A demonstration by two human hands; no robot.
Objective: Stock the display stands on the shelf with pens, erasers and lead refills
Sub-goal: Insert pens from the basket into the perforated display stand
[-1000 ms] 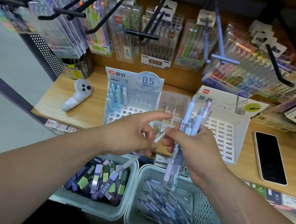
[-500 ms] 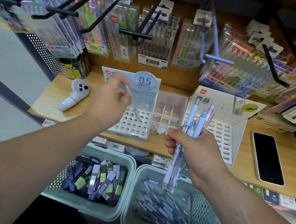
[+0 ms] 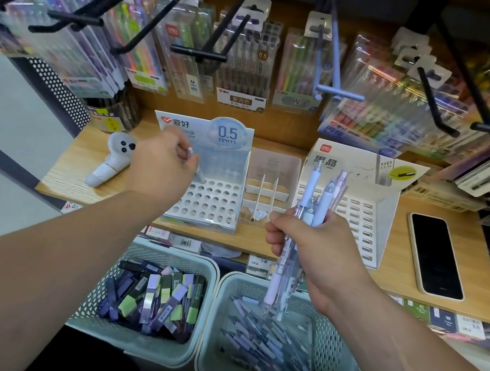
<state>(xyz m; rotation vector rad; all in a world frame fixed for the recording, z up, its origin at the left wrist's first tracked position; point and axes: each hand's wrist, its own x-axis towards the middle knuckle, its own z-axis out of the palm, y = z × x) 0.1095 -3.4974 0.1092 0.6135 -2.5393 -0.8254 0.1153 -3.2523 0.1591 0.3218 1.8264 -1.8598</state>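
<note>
Centre-left of frame: our left hand (image 3: 159, 172) pinches one pen (image 3: 200, 176) between thumb and curled fingers. Its long axis is tilted, with the tip down and right of the fingers at a back-row hole of the 0.5 mm stand (image 3: 199, 223); seated or only touching, we cannot tell. This hand is nearer the stand. Centre-right: our right hand (image 3: 308, 242) is clamped round a bundle of pens (image 3: 311, 192), held upright above the pen basket (image 3: 334, 367).

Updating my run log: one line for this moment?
left hand: pinches clear pen at white holed stand | right hand: grips pale-blue pen bundle
</note>
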